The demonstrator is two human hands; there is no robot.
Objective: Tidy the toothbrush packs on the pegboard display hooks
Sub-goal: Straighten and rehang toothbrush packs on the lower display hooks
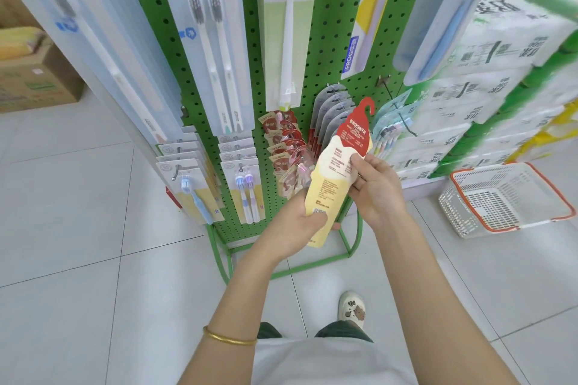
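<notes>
Standing on white floor tiles (93, 259), green pegboard (331, 25) carries hung toothbrush packs (206, 40); orange-rimmed white basket (506, 197) on the floor to its right, cardboard box (37, 78) to its left. Cream-and-red pack (334, 172) is off the hooks, just in front of the pegboard's lower rows, red hook tab uppermost. Left hand (300, 222) grips its lower end; right hand (375, 187) pinches its right edge mid-length.
</notes>
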